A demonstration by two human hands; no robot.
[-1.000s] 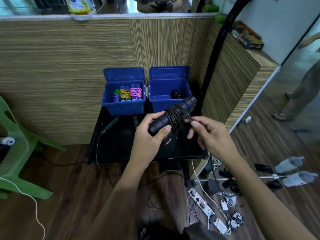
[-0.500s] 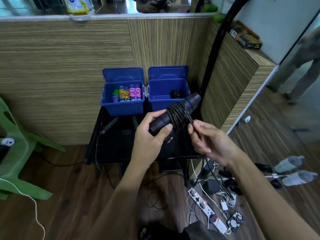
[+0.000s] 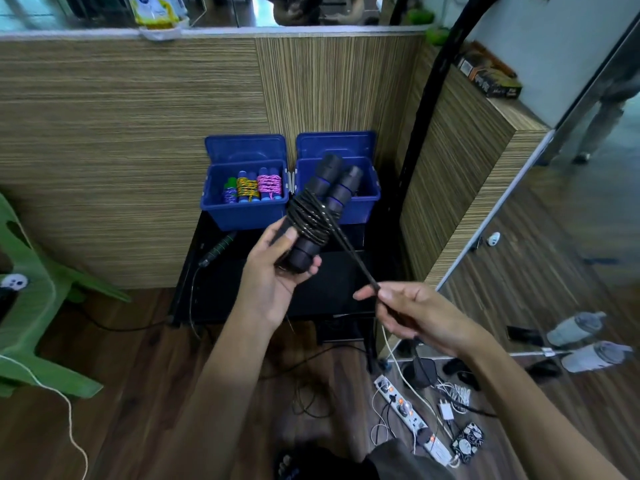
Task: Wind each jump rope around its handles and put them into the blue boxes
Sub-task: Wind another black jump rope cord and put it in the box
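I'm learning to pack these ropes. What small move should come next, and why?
Probably bring the right hand around the black handles for another turn: the left hand grips them, and a taut rope tail remains unwound.

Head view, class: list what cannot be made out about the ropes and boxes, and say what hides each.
- Inside of the right blue box: hidden by the black handles that the left hand holds up.
- Loose rope end: disappears into the right hand.
- Bundles in the left blue box: lower parts behind its front wall.
- Green-handled rope on the black table: cord too dark to follow.
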